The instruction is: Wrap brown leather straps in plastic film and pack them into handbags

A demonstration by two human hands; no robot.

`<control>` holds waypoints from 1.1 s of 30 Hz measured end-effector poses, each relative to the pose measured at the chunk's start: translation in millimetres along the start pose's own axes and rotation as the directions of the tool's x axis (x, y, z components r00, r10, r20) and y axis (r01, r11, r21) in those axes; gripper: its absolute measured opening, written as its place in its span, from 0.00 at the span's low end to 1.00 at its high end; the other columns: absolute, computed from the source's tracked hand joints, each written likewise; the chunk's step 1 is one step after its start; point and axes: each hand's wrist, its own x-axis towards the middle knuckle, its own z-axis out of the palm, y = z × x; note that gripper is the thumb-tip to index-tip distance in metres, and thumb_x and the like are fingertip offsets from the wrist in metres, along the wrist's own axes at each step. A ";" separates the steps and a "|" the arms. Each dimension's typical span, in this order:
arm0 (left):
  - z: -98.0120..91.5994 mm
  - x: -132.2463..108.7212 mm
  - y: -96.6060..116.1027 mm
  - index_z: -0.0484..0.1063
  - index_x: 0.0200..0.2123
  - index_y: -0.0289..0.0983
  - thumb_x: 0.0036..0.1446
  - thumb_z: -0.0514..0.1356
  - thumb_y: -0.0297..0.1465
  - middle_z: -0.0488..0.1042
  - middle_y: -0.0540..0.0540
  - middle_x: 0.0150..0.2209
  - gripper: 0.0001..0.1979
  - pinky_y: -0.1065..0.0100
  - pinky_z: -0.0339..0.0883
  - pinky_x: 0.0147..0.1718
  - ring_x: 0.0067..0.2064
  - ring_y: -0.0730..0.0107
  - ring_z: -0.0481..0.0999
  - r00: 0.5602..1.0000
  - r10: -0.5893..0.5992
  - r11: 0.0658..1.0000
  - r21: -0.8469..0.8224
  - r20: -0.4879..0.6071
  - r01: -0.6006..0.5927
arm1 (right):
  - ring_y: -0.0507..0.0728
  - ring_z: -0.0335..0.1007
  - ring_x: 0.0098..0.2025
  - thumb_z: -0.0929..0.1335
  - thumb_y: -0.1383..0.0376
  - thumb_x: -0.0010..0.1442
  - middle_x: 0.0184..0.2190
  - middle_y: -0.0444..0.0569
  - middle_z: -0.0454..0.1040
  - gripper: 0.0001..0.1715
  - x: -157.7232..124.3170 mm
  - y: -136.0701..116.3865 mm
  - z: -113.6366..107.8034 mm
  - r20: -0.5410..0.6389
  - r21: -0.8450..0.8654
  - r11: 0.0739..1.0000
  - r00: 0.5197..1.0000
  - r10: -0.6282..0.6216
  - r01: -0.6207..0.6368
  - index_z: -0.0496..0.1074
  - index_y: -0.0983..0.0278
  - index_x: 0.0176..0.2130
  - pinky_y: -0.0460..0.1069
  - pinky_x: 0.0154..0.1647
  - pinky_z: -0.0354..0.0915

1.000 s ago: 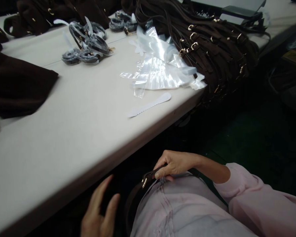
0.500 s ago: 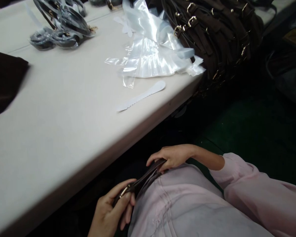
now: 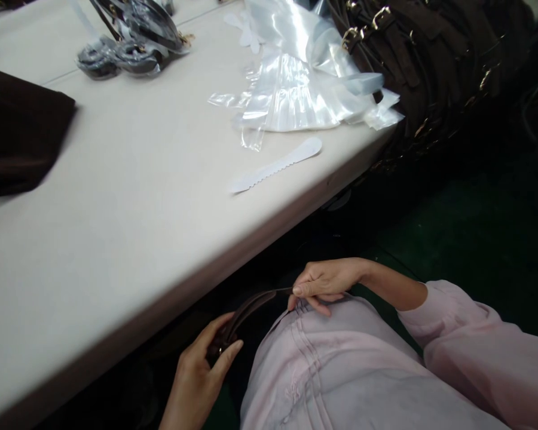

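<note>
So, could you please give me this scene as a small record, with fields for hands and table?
left hand: holds a dark strap
right hand: pinches the dark strap farther along
strap position: between the hands, off the table
on table: white strip, clear plastic bags, plastic-wrapped coils
upper right: pile of buckled straps

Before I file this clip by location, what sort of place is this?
Likely a workshop or packing area for straps: dark buckled straps heaped together, with clear plastic bags and plastic-wrapped coils on a pale table.
</note>
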 end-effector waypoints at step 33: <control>1.6 7.1 8.5 0.75 0.48 0.33 0.60 0.54 0.53 0.73 0.47 0.23 0.30 0.72 0.61 0.24 0.24 0.70 0.68 0.922 -0.128 0.950 -0.220 0.365 0.220 | 0.49 0.67 0.27 0.63 0.50 0.69 0.36 0.53 0.77 0.33 -8.4 41.7 -15.2 -0.413 -0.037 0.994 0.904 -0.111 0.105 0.60 0.70 0.62 0.44 0.27 0.62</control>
